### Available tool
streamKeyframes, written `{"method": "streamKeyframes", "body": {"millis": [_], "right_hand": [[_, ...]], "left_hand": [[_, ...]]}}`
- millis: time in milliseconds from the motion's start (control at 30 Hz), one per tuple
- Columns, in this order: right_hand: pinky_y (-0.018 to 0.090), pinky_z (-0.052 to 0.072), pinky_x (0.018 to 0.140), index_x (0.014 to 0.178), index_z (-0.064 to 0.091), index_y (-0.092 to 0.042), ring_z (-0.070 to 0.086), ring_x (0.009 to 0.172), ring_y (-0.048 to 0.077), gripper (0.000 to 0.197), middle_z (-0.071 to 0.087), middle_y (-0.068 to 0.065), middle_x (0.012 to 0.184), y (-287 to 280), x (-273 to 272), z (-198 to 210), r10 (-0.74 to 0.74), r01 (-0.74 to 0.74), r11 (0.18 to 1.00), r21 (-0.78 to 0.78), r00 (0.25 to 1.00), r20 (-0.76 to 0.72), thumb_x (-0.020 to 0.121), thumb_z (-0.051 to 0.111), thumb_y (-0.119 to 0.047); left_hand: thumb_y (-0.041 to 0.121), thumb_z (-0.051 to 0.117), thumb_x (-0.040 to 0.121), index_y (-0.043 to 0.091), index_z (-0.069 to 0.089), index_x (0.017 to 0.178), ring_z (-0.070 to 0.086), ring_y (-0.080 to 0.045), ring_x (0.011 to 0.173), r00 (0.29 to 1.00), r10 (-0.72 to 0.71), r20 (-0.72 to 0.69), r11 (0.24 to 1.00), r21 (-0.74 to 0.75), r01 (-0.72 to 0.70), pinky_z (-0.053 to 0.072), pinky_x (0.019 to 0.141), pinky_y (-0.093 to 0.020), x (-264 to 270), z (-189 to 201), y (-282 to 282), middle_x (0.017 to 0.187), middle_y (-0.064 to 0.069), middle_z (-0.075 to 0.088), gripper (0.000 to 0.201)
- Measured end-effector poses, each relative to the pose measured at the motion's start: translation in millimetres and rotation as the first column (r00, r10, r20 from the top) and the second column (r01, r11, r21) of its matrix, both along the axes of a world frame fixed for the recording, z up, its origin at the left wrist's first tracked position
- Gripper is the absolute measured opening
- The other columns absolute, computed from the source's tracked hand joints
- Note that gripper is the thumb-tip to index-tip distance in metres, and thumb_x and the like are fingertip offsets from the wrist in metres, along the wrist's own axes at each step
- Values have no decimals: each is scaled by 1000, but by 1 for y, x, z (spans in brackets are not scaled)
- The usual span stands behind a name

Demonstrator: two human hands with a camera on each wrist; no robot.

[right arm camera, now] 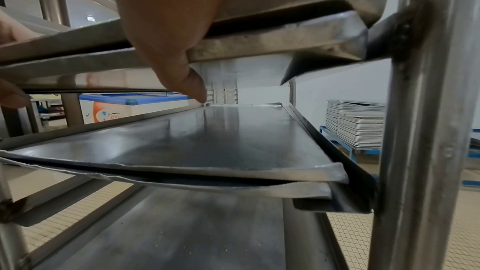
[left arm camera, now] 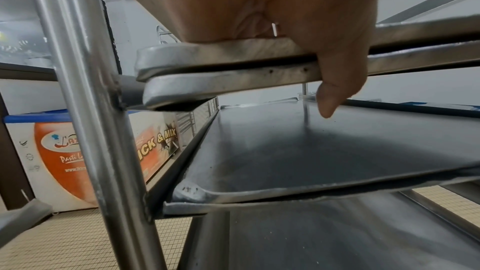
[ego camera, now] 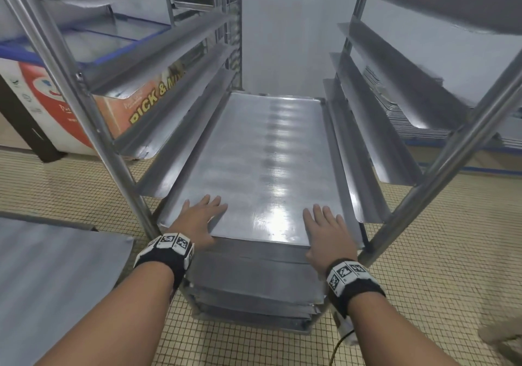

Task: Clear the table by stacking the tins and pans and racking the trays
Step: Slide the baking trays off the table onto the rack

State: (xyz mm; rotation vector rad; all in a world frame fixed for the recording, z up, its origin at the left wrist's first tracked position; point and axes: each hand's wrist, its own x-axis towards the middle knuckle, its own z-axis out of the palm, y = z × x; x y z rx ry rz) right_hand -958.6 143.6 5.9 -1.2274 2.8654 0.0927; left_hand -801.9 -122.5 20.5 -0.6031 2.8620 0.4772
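A flat steel tray (ego camera: 254,168) lies on a lower runner of the open steel rack (ego camera: 440,168), on top of a second tray. My left hand (ego camera: 202,218) rests flat on its near left corner, fingers straight. On the near right corner lies my right hand (ego camera: 324,230), also flat. In the left wrist view the left hand (left arm camera: 298,7) covers the tray rim (left arm camera: 207,50) and the thumb (left arm camera: 335,93) hangs over the front edge. The right hand (right arm camera: 168,7) does the same, its thumb (right arm camera: 192,81) pointing down past the rim (right arm camera: 285,46). More trays (ego camera: 254,289) sit on the runners below.
A chest freezer (ego camera: 56,97) with an orange label stands left of the rack. A pile of trays (right arm camera: 355,124) sits on a blue pallet at the right. A steel table corner (ego camera: 50,266) is at my near left. The runners (ego camera: 180,63) above hold nothing. The floor is tiled.
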Motion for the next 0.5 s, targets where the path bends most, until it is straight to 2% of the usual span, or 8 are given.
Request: {"method": "streamKeyframes", "body": {"millis": [267, 367, 433, 500], "right_hand": [[48, 19, 120, 153, 16, -18, 13, 149, 32, 90, 15, 10, 161, -10, -17, -7, 9, -8, 1000, 17, 998, -55, 83, 72, -30], [49, 21, 119, 153, 16, -19, 15, 148, 31, 83, 17, 9, 160, -17, -19, -9, -43, 43, 999, 5, 997, -68, 87, 66, -22], [49, 19, 119, 154, 13, -20, 13, 149, 32, 77, 14, 10, 162, -21, -16, -10, -99, 100, 995, 21, 994, -49, 92, 58, -16], [49, 16, 121, 156, 9, -19, 11, 149, 34, 77, 10, 12, 163, -25, -8, -9, -151, 152, 988, 40, 988, -18, 94, 55, -15]], "left_hand": [[11, 66, 86, 29, 16, 158, 0, -18, 154, 995, 27, 97, 997, -70, -20, 6, 124, -52, -14, 8, 4, 167, 7, 3, 89], [17, 67, 92, 30, 14, 158, 4, -20, 154, 991, 32, 131, 992, -127, -15, 15, 123, -52, -17, 9, 6, 167, 7, 4, 86], [18, 64, 94, 27, 17, 157, 12, -22, 153, 990, 32, 138, 984, -177, -7, 22, 121, -50, -14, 11, 8, 166, 5, 10, 79], [17, 59, 97, 25, 19, 156, 13, -23, 153, 989, 52, 137, 978, -209, -23, 22, 121, -51, -5, 11, 13, 166, 3, 12, 71]]}}
